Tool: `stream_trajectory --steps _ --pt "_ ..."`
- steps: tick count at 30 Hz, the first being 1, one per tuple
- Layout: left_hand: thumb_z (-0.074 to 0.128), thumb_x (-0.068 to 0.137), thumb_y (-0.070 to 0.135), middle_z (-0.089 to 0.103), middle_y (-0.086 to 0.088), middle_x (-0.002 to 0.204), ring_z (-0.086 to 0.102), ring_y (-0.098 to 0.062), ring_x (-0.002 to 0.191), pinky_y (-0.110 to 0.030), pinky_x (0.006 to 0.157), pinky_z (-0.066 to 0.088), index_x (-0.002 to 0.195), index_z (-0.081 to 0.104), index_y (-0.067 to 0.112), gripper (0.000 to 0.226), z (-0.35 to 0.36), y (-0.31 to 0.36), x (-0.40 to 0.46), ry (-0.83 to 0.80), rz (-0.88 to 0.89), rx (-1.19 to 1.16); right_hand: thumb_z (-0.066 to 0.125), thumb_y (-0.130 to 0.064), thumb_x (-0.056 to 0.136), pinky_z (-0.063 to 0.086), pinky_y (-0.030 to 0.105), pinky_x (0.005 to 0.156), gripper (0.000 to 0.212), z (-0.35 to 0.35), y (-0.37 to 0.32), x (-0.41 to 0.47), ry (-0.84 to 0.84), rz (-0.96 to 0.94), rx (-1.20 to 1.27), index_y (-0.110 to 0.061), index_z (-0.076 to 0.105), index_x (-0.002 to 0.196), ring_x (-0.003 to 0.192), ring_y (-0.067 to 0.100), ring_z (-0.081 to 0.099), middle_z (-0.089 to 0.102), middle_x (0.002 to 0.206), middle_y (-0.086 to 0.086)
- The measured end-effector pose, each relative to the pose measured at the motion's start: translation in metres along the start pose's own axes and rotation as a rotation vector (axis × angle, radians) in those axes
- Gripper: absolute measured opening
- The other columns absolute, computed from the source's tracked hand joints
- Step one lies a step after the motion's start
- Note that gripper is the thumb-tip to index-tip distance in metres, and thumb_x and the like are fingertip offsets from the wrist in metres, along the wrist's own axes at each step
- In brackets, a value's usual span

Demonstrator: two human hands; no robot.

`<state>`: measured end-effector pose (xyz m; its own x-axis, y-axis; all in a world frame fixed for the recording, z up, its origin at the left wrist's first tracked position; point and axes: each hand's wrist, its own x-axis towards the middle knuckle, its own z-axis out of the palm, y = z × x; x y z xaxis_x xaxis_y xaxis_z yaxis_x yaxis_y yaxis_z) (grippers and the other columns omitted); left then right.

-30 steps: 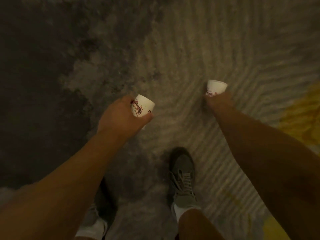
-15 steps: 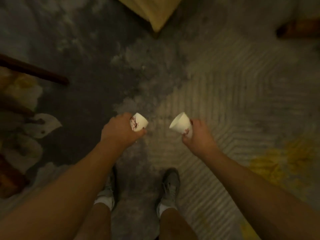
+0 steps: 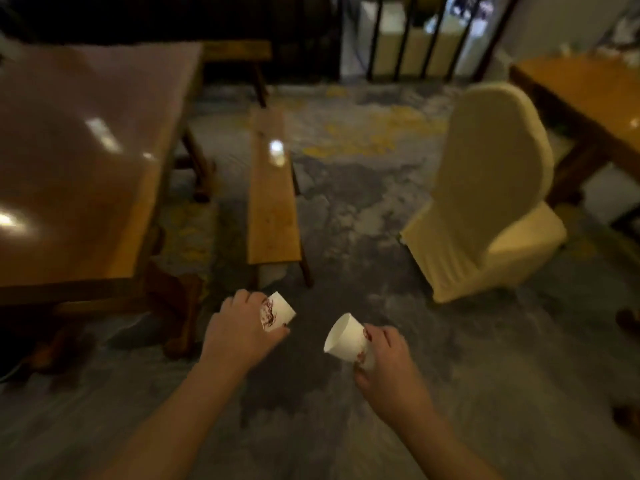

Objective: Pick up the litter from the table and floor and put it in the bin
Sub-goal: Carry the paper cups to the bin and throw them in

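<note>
My left hand (image 3: 239,330) grips a white paper cup with a red print (image 3: 278,311), its mouth turned to the right. My right hand (image 3: 391,368) holds a second white paper cup (image 3: 344,337) with a red mark near its base, tilted so its open mouth faces up and left. Both hands are held out over the grey patterned carpet (image 3: 346,209), a short gap apart. No bin is in view.
A large wooden table (image 3: 79,161) stands at the left, with a long wooden bench (image 3: 272,199) beside it. A chair under a cream cover (image 3: 491,202) stands at the right, another wooden table (image 3: 588,95) behind it. Dark railings (image 3: 415,32) at the back.
The view has swung up from my feet and the carpet to the room ahead. Both hands keep their cups; the right hand drew in closer to the left.
</note>
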<state>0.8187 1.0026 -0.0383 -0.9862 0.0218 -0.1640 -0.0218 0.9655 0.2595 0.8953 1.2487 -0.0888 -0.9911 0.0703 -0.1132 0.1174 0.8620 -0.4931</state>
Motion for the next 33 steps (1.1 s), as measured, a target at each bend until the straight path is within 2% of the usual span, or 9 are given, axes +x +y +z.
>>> stream_trajectory --steps 3,6,10,15,18,22,30,33 --pt "0.071 0.070 0.066 0.051 0.005 0.120 0.048 -0.016 0.107 -0.036 0.087 0.048 0.130 0.050 0.030 0.073 -0.051 -0.087 -0.034 0.107 -0.076 -0.062 0.077 -0.039 0.070 0.045 0.019 0.081 0.079 0.014 -0.097 0.000 -0.044 -0.173 -0.021 -0.038 0.034 0.136 0.102 0.000 0.044 0.040 0.123 -0.019" --pt "0.073 0.068 0.065 0.052 0.006 0.121 0.048 -0.015 0.108 -0.035 0.086 0.047 0.131 0.051 0.030 0.075 -0.089 -0.191 -0.074 0.189 -0.152 -0.107 0.074 -0.036 0.072 0.049 0.023 0.086 0.078 0.042 -0.200 -0.005 -0.094 -0.316 -0.018 -0.035 0.036 0.139 0.107 0.005 0.049 0.042 0.123 -0.016" --pt "0.071 0.066 0.069 0.053 0.006 0.121 0.048 -0.016 0.107 -0.033 0.082 0.046 0.130 0.051 0.030 0.077 -0.130 -0.341 -0.139 0.260 -0.315 -0.155 0.074 -0.039 0.073 0.052 0.027 0.089 0.076 0.095 -0.339 -0.026 -0.167 -0.405 0.028 -0.037 0.036 0.138 0.105 0.005 0.049 0.040 0.122 -0.019" --pt "0.067 0.061 0.076 0.055 0.008 0.117 0.052 -0.014 0.102 -0.033 0.081 0.049 0.127 0.054 0.032 0.080 -0.168 -0.506 -0.222 0.334 -0.534 -0.182 0.078 -0.042 0.073 0.047 0.027 0.094 0.077 0.174 -0.497 -0.063 -0.261 -0.536 -0.002 -0.039 0.036 0.138 0.106 0.000 0.041 0.041 0.131 -0.021" --pt "0.065 0.061 0.077 0.056 0.008 0.117 0.052 -0.014 0.103 -0.032 0.081 0.047 0.126 0.055 0.032 0.080 -0.185 -0.576 -0.258 0.352 -0.628 -0.189 0.077 -0.043 0.074 0.045 0.024 0.091 0.076 0.210 -0.573 -0.081 -0.334 -0.601 -0.011 -0.039 0.035 0.138 0.107 0.000 0.041 0.040 0.132 -0.020" --pt "0.067 0.063 0.075 0.058 0.009 0.112 0.049 -0.013 0.099 -0.029 0.076 0.041 0.123 0.057 0.031 0.075 -0.199 -0.654 -0.293 0.411 -0.716 -0.163 0.074 -0.042 0.077 0.039 0.015 0.080 0.074 0.254 -0.663 -0.094 -0.391 -0.762 -0.034 -0.037 0.035 0.139 0.106 -0.001 0.041 0.040 0.132 -0.018" --pt "0.065 0.063 0.075 0.058 0.004 0.109 0.050 -0.018 0.100 -0.035 0.081 0.047 0.118 0.058 0.029 0.072 -0.223 -0.813 -0.299 0.473 -0.849 -0.153 0.071 -0.042 0.077 0.047 0.023 0.083 0.072 0.366 -0.823 -0.080 -0.496 -0.904 -0.018 -0.033 0.036 0.139 0.107 0.004 0.046 0.042 0.127 -0.013" --pt "0.062 0.061 0.077 0.058 0.006 0.106 0.048 -0.015 0.096 -0.032 0.078 0.044 0.116 0.058 0.028 0.074 -0.240 -0.884 -0.285 0.499 -0.873 -0.147 0.071 -0.042 0.078 0.049 0.025 0.085 0.071 0.415 -0.887 -0.063 -0.508 -0.942 -0.011 -0.032 0.037 0.139 0.108 0.005 0.045 0.043 0.127 -0.012"
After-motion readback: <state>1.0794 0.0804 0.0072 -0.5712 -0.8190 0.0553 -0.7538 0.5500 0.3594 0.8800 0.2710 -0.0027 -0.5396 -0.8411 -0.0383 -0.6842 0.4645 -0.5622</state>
